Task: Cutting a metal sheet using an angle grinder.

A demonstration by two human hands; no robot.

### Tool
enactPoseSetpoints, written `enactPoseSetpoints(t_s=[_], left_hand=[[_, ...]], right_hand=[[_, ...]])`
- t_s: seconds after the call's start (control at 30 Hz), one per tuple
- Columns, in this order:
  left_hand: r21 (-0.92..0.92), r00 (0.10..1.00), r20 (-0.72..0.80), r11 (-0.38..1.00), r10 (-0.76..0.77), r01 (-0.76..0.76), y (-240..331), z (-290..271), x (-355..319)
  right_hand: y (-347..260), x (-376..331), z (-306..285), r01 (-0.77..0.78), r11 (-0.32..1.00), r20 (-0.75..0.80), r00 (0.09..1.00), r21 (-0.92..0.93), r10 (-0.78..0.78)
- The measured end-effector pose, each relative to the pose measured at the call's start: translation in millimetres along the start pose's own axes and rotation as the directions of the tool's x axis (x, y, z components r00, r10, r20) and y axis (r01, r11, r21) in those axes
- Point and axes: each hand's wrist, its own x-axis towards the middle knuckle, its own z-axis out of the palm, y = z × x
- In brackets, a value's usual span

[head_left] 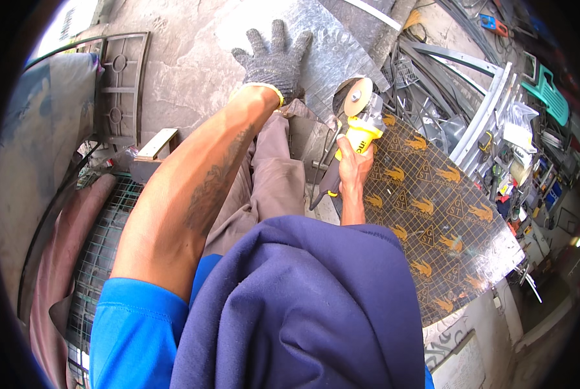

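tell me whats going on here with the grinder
A person holds a yellow angle grinder in the bare right hand, its disc at the edge of a large dark sheet with a gold pattern. The gloved left hand lies spread flat on a grey metallic sheet. Whether the disc is spinning cannot be told. Metal frames lie nearby.

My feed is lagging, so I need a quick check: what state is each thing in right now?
left hand: gloved, fingers spread, flat on the metal sheet.
right hand: bare, closed round the grinder's body.
angle grinder: yellow, held, disc down at the sheet; spinning or not, cannot tell.
metal sheet: lying flat under the left hand.
patterned panel: lying flat beside the right hand.
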Motion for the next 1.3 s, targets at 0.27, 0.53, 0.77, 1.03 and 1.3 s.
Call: enactPoseSetpoints(t_s=[0.27,0.53,0.77,1.03,1.3], left_hand=[[-0.014,0.999,-0.038,1.000,0.004,-0.005,-1,6,1],[0.008,0.999,-0.043,1.000,0.008,-0.008,-1,10,3],[-0.070,0.998,-0.057,0.997,-0.020,0.016,-3,17,6],[-0.071,0.997,-0.068,0.997,-0.023,0.018,-5,15,6],[-0.091,0.999,-0.047,0.996,-0.028,0.023,-2,4,1]], right_hand=[[6,5,-6,0.022,0.990,0.006,1.000,-0.140,-0.022],[7,3,-10,0.063,0.948,0.005,0.998,-0.313,-0.065],[-7,8,-25,0.103,0.901,0.065,0.994,-0.422,-0.083],[-42,18,-55,0.219,0.710,0.212,0.972,-0.669,-0.100],[-41,38,-68,0.312,0.668,0.248,0.950,-0.676,-0.192]])
